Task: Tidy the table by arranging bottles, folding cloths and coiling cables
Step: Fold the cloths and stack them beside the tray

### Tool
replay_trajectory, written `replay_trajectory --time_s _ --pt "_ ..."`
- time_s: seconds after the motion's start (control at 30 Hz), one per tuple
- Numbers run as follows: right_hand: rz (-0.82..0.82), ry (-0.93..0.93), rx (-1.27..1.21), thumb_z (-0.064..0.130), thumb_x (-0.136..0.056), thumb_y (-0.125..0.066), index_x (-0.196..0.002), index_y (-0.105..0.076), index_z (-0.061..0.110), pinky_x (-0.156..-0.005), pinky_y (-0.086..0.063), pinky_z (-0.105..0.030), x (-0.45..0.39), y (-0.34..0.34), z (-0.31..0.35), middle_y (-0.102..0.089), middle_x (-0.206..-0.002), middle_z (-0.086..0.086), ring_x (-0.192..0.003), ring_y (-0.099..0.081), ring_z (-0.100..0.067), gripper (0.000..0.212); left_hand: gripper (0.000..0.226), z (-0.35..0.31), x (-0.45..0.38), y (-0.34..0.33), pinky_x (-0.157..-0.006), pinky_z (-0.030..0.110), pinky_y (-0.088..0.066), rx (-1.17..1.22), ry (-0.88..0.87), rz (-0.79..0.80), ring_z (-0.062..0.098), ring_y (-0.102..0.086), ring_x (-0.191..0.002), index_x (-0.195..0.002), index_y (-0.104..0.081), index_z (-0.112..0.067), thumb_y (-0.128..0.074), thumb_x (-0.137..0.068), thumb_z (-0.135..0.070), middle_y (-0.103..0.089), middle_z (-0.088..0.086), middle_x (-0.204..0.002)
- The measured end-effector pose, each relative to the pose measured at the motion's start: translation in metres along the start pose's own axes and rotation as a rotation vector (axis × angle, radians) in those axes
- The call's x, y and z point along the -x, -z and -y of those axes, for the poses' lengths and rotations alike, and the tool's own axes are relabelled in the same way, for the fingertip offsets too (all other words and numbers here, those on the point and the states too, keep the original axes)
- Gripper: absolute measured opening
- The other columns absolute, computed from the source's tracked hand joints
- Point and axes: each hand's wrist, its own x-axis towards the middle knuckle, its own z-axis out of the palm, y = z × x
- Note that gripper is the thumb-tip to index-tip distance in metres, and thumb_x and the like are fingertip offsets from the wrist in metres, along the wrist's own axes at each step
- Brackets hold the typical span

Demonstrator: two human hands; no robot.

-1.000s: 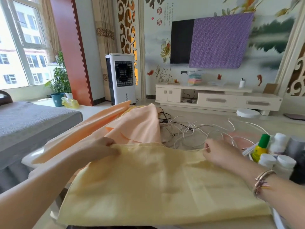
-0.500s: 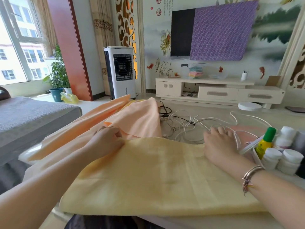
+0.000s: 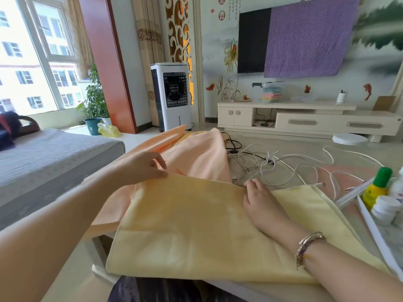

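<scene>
Both hands pinch the yellow cloth (image 3: pixel 196 225) — left hand (image 3: pixel 141 168), right hand (image 3: pixel 259 199) — bottle labels unreadable.

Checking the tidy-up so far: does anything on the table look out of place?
Yes: the white cables sprawl in a loose tangle beyond the yellow cloth, uncoiled, and the peach cloth lies bunched, unfolded.

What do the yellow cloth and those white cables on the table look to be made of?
Yellow cloth: seemingly soft woven or microfibre fabric with a matte finish; it creases and drapes over the table's edge. White cables: likely plastic-sheathed, smooth and faintly glossy, lying in loose springy loops.
</scene>
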Motion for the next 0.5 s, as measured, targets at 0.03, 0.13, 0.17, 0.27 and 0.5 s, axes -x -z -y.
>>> replay_trajectory --time_s 0.03,0.13,0.17,0.27,0.5 --pt "0.002 -0.005 -0.003 0.015 -0.096 -0.039 -0.119 -0.048 0.009 -0.095 -0.038 -0.037 0.000 0.000 0.000 -0.046 -0.124 -0.009 -0.115 -0.046 -0.028 0.025 0.008 0.000 0.002 0.005 -0.063 0.023 -0.043 0.033 0.006 -0.021 0.012 -0.053 -0.062 -0.085 -0.068 -0.025 -0.074 -0.082 -0.027 -0.060 -0.004 -0.066" --pt "0.012 -0.007 -0.003 0.014 -0.096 -0.039 -0.119 -0.046 0.009 -0.095 -0.038 -0.037 0.000 0.001 0.002 -0.047 -0.124 -0.009 -0.116 -0.046 -0.027 0.025 0.009 0.001 0.013 0.016 -0.070 0.020 -0.045 0.182 0.049 -0.011 0.013 -0.058 -0.071 -0.093 -0.070 -0.018 -0.072 -0.085 -0.020 -0.064 0.001 -0.076" --pt "0.017 -0.013 -0.009 0.014 -0.096 -0.039 -0.119 -0.046 0.009 -0.094 -0.038 -0.037 0.000 0.002 0.002 -0.047 -0.124 -0.009 -0.116 -0.046 -0.027 0.024 0.013 0.003 0.018 0.019 -0.075 0.022 -0.046 0.228 0.071 0.031 0.015 -0.059 -0.076 -0.098 -0.069 -0.016 -0.072 -0.085 -0.018 -0.066 0.004 -0.082" --pt "0.029 -0.026 -0.017 0.015 -0.096 -0.040 -0.115 -0.045 0.009 -0.091 -0.039 -0.037 0.001 0.003 0.003 -0.047 -0.122 -0.008 -0.114 -0.047 -0.027 0.020 0.021 0.011 0.025 0.022 -0.082 0.031 -0.046 0.224 0.114 0.168 0.016 -0.061 -0.084 -0.102 -0.069 -0.019 -0.076 -0.081 -0.018 -0.070 0.005 -0.093" --pt "0.036 -0.030 -0.024 0.015 -0.097 -0.039 -0.115 -0.045 0.009 -0.091 -0.038 -0.036 0.003 0.007 0.005 -0.047 -0.122 -0.009 -0.113 -0.047 -0.028 0.019 0.011 0.028 0.012 0.010 -0.074 0.031 -0.048 0.003 0.115 -0.113 0.019 -0.059 -0.080 -0.071 -0.071 -0.026 -0.080 -0.073 -0.031 -0.067 0.004 -0.084"
